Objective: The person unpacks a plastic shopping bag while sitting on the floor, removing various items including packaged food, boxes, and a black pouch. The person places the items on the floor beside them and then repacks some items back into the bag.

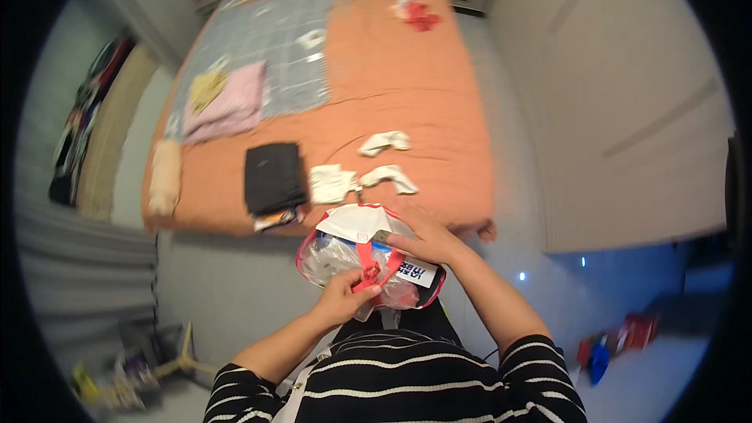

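Observation:
A clear plastic bag (321, 262) with red edging and red straps is in front of my body, at the foot of the bed. My left hand (345, 298) is closed on a bunched red strap (371, 272) at the near side of the bag. Across the bag's far right rim lies my right hand (427, 239), its fingers stretched and the thumb apart. A white label (417, 272) with dark print shows on the bag's right side. Something blue and other contents show through the plastic, but I cannot make them out.
On the orange bed (399, 86) lie folded black cloth (272, 178), a white folded piece (332, 184), white socks (385, 142), pink folded cloth (235, 102) and a red item (423, 17). A wooden-legged stand (184, 356) is at lower left; red things (627, 334) lie at right.

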Demonstrator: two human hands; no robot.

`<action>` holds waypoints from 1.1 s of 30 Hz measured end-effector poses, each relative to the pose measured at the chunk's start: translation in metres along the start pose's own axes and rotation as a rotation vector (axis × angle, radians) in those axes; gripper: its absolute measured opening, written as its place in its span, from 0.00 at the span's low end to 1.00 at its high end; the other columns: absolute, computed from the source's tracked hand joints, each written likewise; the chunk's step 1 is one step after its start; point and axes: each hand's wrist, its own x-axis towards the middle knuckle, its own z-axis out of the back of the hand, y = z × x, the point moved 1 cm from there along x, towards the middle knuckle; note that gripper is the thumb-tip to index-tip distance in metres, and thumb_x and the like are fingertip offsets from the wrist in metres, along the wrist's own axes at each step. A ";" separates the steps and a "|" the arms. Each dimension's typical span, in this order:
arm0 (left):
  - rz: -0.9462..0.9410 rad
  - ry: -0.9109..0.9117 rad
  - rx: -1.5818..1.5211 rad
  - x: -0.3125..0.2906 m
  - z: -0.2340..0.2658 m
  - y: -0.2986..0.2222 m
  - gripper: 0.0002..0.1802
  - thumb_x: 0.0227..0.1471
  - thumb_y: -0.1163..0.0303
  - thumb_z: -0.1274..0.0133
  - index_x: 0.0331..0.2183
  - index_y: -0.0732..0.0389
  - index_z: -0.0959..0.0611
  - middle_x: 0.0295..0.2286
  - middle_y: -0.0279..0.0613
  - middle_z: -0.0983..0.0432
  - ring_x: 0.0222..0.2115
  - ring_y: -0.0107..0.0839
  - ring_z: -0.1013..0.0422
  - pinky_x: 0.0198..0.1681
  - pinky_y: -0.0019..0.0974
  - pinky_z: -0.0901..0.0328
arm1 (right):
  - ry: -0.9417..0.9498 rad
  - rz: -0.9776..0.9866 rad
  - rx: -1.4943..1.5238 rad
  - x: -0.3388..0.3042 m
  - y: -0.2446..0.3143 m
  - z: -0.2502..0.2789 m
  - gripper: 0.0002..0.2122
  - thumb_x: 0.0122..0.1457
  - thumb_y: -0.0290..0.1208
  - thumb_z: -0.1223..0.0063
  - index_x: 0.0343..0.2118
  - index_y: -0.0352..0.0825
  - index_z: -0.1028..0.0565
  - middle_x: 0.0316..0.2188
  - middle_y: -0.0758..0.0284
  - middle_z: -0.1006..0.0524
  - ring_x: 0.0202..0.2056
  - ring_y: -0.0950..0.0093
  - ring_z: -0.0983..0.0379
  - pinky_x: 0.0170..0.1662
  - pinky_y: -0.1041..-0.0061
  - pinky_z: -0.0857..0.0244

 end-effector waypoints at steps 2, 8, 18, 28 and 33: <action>-0.047 0.072 0.003 0.016 -0.028 -0.025 0.12 0.51 0.71 0.44 0.37 0.66 0.21 0.29 0.29 0.27 0.29 0.17 0.35 0.34 0.23 0.38 | 0.099 -0.042 0.066 -0.026 0.009 0.019 0.33 0.58 0.54 0.60 0.53 0.24 0.37 0.52 0.45 0.36 0.56 0.56 0.40 0.57 0.67 0.46; 0.107 0.419 0.122 0.074 -0.136 -0.057 0.11 0.51 0.71 0.45 0.37 0.65 0.22 0.29 0.32 0.26 0.27 0.19 0.34 0.32 0.24 0.38 | -0.117 -0.432 0.027 -0.154 -0.012 0.075 0.37 0.57 0.58 0.65 0.57 0.25 0.43 0.50 0.44 0.34 0.53 0.53 0.37 0.55 0.64 0.43; 0.288 0.853 0.211 0.166 -0.471 -0.059 0.10 0.53 0.74 0.49 0.38 0.67 0.22 0.34 0.38 0.24 0.33 0.24 0.29 0.39 0.29 0.35 | -0.772 -0.625 -0.112 -0.420 -0.143 0.185 0.23 0.55 0.43 0.59 0.48 0.29 0.33 0.41 0.47 0.27 0.47 0.53 0.32 0.51 0.60 0.39; 0.413 1.166 0.455 0.180 -0.812 -0.027 0.09 0.53 0.74 0.51 0.38 0.65 0.23 0.33 0.36 0.25 0.31 0.24 0.31 0.36 0.28 0.37 | -1.360 -0.978 -0.116 -0.688 -0.238 0.238 0.21 0.54 0.37 0.54 0.49 0.33 0.31 0.49 0.56 0.31 0.52 0.59 0.37 0.54 0.55 0.46; 0.416 1.252 0.514 0.178 -0.970 -0.007 0.10 0.55 0.73 0.54 0.38 0.65 0.23 0.34 0.40 0.25 0.32 0.28 0.30 0.37 0.31 0.37 | -1.532 -1.218 -0.216 -0.795 -0.233 0.272 0.22 0.55 0.42 0.52 0.50 0.36 0.32 0.53 0.60 0.34 0.56 0.60 0.42 0.57 0.46 0.54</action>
